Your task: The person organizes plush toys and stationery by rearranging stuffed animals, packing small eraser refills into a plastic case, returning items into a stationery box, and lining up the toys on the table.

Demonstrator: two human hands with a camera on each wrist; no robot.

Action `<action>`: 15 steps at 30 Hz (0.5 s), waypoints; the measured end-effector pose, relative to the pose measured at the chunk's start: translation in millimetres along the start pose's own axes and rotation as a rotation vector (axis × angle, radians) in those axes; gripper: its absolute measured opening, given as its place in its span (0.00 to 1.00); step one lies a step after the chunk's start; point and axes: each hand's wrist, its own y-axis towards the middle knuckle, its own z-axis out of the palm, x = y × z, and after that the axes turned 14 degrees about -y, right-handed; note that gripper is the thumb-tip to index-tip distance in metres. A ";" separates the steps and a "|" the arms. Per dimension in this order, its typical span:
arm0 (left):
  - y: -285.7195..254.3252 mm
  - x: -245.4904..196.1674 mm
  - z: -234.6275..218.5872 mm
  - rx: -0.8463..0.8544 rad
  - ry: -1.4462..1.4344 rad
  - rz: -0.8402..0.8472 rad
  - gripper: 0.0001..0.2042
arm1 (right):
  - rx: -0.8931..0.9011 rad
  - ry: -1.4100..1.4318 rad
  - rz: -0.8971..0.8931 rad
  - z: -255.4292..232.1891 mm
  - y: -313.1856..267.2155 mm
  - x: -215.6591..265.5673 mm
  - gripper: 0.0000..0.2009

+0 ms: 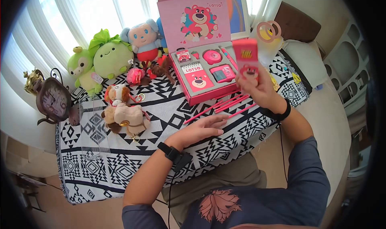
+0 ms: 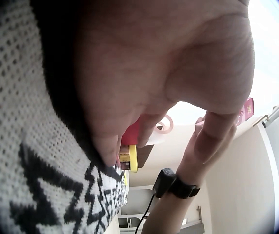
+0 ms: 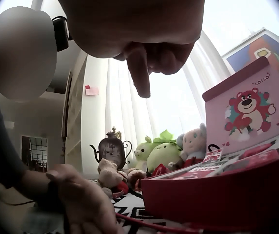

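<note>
My right hand (image 1: 263, 93) grips the lower end of a slim pink pack (image 1: 246, 54) with a bear printed on it, raised beside the gift box. In the left wrist view a corner of that pack (image 2: 247, 110) shows past the fingers. Several pink pencils (image 1: 231, 103) lie on the patterned cloth under the right hand. Palm down, my left hand (image 1: 199, 130) rests near the pencil ends, its fingers loosely extended. The open pink gift box (image 1: 189, 95) stands behind, holding a notepad (image 1: 197, 78), a round pink case (image 1: 212, 56) and a pen (image 1: 228, 58) in its insert.
Plush toys (image 1: 112, 54) line the curtain side. Small plush keychains (image 1: 130, 118) lie left of the gift box, near a clear plastic cover (image 1: 94, 128). A teapot-shaped clock (image 1: 54, 98) stands far left. Tape rolls (image 1: 268, 31) sit at the back right.
</note>
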 end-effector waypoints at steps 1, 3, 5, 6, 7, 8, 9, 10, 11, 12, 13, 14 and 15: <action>0.3 -1.0 0.3 -0.007 0.001 0.007 0.31 | 0.142 -0.066 0.106 -6.8 -12.8 -0.9 0.13; 1.4 -1.3 0.8 -0.010 0.000 0.012 0.31 | 0.282 -0.135 0.214 -12.8 -35.7 -9.3 0.12; 2.0 -0.3 0.5 -0.016 0.039 0.048 0.30 | 0.122 0.235 0.501 -13.4 -61.3 -29.1 0.12; 2.2 -1.3 0.9 -0.009 0.033 0.041 0.30 | 0.116 0.231 0.510 -17.9 -71.1 -32.4 0.12; 2.1 -4.2 0.8 -0.046 0.072 0.032 0.29 | 0.160 0.251 0.588 -22.3 -78.8 -35.1 0.12; 2.0 -6.1 2.6 -0.085 0.111 0.025 0.28 | 0.205 0.274 0.664 -25.6 -85.6 -36.0 0.13; 0.1 -5.8 8.9 -0.183 0.146 0.172 0.18 | 0.281 0.163 0.656 -29.6 -90.8 -27.7 0.10; -1.1 -9.5 8.7 -0.183 0.143 0.171 0.18 | 0.282 0.164 0.659 -37.3 -90.9 -22.1 0.10; -3.7 -15.9 5.4 -0.383 0.363 0.254 0.15 | 0.528 -0.255 0.534 -45.6 -91.4 -17.4 0.10; -6.0 -19.7 3.1 -0.581 0.585 0.335 0.12 | 0.759 -0.674 0.384 -49.8 -92.8 -15.5 0.11; -7.8 -20.7 2.5 -0.581 0.585 0.332 0.12 | 0.710 -0.694 0.403 -46.8 -98.5 -16.4 0.09; -9.4 -21.9 2.0 -0.710 0.822 0.374 0.11 | 0.708 -0.692 0.405 -38.7 -105.9 -20.0 0.09; -9.9 -25.9 6.2 -0.836 1.061 0.415 0.11 | 0.428 -0.361 0.541 -27.6 -111.8 -24.5 0.10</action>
